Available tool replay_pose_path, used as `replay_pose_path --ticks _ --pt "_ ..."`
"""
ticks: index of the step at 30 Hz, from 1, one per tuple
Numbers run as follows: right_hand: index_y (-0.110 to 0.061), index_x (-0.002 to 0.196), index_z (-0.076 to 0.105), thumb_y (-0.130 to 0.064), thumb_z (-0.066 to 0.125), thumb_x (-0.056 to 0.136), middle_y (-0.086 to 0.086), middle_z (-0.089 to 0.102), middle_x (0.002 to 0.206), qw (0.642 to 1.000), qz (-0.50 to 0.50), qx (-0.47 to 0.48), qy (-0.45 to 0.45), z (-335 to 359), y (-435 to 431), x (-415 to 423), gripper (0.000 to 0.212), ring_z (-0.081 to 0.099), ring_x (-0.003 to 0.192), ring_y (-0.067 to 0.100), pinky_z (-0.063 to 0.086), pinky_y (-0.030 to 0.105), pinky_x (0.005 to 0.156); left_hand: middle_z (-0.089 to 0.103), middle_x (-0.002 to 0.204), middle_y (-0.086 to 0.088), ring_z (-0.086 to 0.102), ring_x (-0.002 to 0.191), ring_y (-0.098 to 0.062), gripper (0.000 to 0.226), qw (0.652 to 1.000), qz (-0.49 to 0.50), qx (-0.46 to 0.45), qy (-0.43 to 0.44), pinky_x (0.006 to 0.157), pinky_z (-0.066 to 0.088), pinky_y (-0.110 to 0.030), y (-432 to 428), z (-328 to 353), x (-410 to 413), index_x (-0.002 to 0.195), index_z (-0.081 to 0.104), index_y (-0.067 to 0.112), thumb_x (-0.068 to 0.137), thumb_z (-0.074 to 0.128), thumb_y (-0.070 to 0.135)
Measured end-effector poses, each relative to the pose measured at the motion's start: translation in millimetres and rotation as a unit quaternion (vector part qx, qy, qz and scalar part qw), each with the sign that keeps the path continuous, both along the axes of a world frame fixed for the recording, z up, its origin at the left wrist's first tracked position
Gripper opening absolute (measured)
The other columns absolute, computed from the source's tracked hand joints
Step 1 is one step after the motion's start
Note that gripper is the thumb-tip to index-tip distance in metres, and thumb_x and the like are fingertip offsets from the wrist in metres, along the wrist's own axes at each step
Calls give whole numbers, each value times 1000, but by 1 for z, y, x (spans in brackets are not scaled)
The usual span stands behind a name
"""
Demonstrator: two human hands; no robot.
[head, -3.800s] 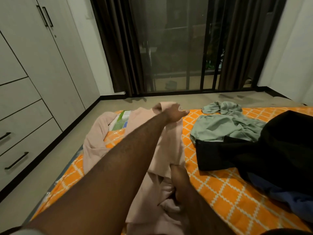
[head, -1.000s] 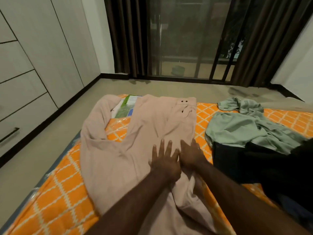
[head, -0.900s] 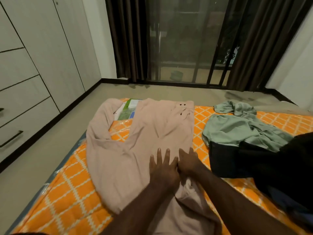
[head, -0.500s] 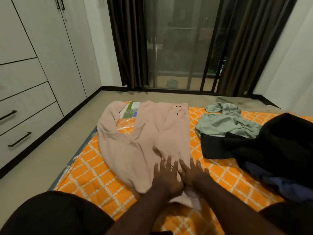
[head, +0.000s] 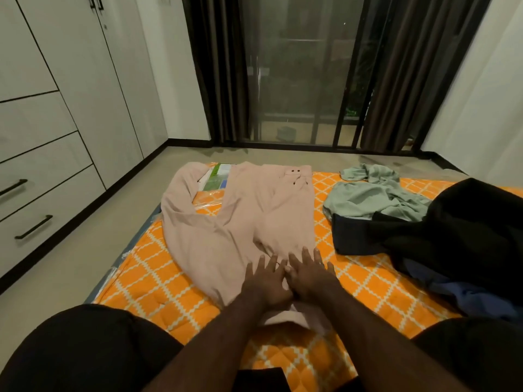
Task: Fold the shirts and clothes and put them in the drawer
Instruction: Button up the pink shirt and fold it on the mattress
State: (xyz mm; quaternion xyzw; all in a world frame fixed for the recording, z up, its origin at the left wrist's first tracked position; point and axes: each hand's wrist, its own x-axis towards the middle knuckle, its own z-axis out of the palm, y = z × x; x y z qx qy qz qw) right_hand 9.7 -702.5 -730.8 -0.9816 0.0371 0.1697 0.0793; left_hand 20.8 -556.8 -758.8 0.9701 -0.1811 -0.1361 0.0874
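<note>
Pale pink trousers lie spread lengthwise across the middle of the frame on an orange mattress with a white lattice print, the waistband with two dark buttons at the far end and one leg curling off toward the left. At the near end of the garment, just below centre, both hands lie flat on the cloth side by side and touching each other: the left hand and the right hand each have straight, slightly spread fingers pressing down, gripping nothing. In the right half of the frame, near the trousers but apart from them, a crumpled sage-green shirt lies at the far side of the mattress; in front of it is a heap of black clothing, with a blue garment showing beneath its near edge. A green-and-white packet peeks out under the pink cloth at upper centre-left. Along the left edge stands a pale wardrobe with closed drawers bearing dark bar handles. Dark curtains frame a glass door at the top.
</note>
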Motion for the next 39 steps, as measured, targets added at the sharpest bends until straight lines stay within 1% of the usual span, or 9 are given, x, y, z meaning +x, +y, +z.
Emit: replay_pose_path --ticks 4,7,10,15,20,26,30,33,39 --pt "-40 162 0 -54 28 105 2 -14 171 999 -3 4 38 3 3 1 65 -20 155 35 -2 64 121 -9 170 2 -10 156 -32 92 996 2 -19 89 120 -6 -61 -5 15 12 162 -2 31 90 50 53" --pt "-31 164 0 -39 50 100 5 -7 172 998 57 -9 3 27 15 6 82 -13 157 33 4 61 123 35 161 -11 35 146 -32 67 985 32 -107 129 120 28 -52 1 34 35 153 39 21 88 52 29" --pt "-24 163 -6 -20 69 89 6 -7 172 991 112 -64 42 29 24 3 105 -8 158 34 10 59 124 56 143 -7 54 129 -28 55 959 141 -244 30 107 45 -40 11 29 37 135 60 18 82 46 24" --pt "-28 163 -8 -20 71 91 10 -1 171 989 110 -78 54 14 19 -4 108 7 157 36 25 58 120 12 168 -13 29 148 -35 75 985 79 -142 -62 118 31 -42 8 -1 22 160 25 21 89 49 12" --pt "-29 163 7 -31 42 107 11 23 166 992 93 -85 4 7 8 1 66 30 148 38 40 53 111 6 169 -14 13 154 -33 76 987 62 -115 -89 123 16 -44 3 -1 11 162 14 21 93 43 11" --pt "-31 163 18 -46 20 111 8 20 169 989 78 -105 72 28 -19 -2 54 23 154 30 23 45 124 0 169 -10 15 152 -36 72 984 78 -145 -74 123 20 -42 13 4 2 162 6 31 101 40 19" --pt "-32 160 24 -48 33 107 16 30 163 993 80 -79 40 20 -19 -6 56 33 147 41 31 56 118 -5 170 -7 18 151 -38 73 984 101 -143 -35 122 26 -46 15 3 5 161 2 39 103 44 27" --pt "-40 162 11 -41 36 105 7 12 170 990 109 -58 62 23 -12 -5 62 11 157 33 13 55 123 -6 170 -5 13 154 -34 72 984 104 -143 -38 123 23 -44 15 6 4 161 3 39 104 45 26" --pt "-33 163 16 -51 43 106 3 6 172 992 54 99 -60 39 -17 14 66 2 159 23 10 47 126 -1 170 -10 10 155 -33 68 986 73 -130 -71 122 21 -45 16 11 10 162 7 30 105 43 21"
